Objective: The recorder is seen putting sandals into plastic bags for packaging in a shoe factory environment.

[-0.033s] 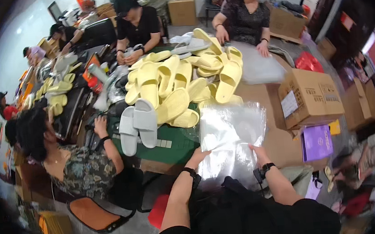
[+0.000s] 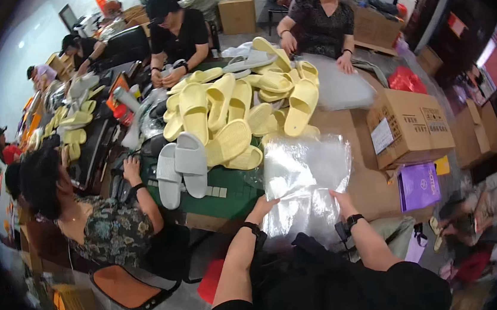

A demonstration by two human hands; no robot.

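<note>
Both my hands hold the near part of a flat, shiny stack of clear plastic bags (image 2: 305, 173) at the table's near edge. My left hand (image 2: 262, 208) grips its left side, thumb lying on top; my right hand (image 2: 343, 202) grips the right side the same way. The fingers beneath are hidden. Just beyond the bags rises a heap of yellow slippers (image 2: 227, 118), with a few grey ones at its far end. To the left of the bags, a pair of light grey slippers (image 2: 184, 168) leans at the heap's near side on a green mat (image 2: 227, 203).
A cardboard box (image 2: 410, 127) stands to the right, with a purple box (image 2: 419, 187) below it. Clear plastic sheets (image 2: 340, 86) lie at the far right under a co-worker's hand. Another co-worker (image 2: 108, 222) sits close on my left, near an orange chair (image 2: 127, 288). More people work farther back.
</note>
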